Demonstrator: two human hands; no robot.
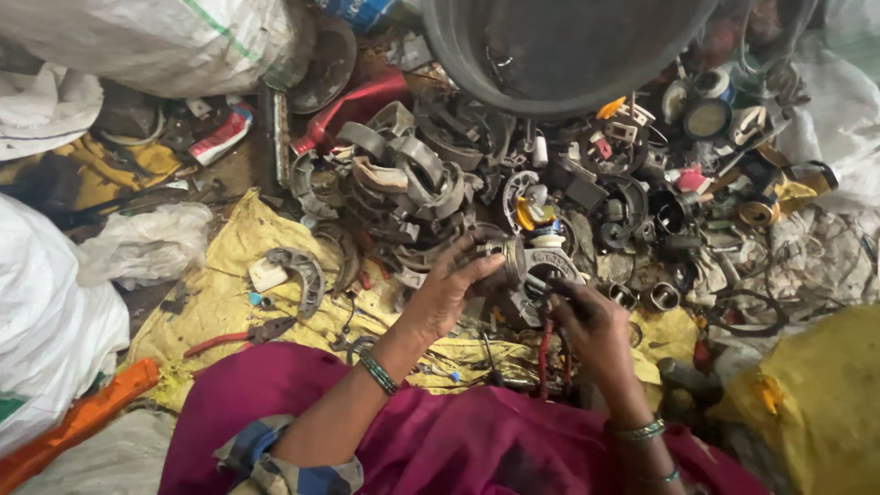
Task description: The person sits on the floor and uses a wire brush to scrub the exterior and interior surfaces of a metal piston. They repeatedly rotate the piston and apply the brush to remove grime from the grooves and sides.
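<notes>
Left hand (451, 286) grips metal ring (507, 257) (grey); right hand (587, 316) pliers (548, 353).

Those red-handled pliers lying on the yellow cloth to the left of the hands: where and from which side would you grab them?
Probably by the two red handles, closing around both from above. The pliers lie flat on the yellow cloth, handles pointing left and dark jaws pointing right, toward the scrap pile.

Scrap heap (477, 183) and dark tub (559, 55) block ahead; yellow cloth (220, 302) at left lies fairly open
</notes>
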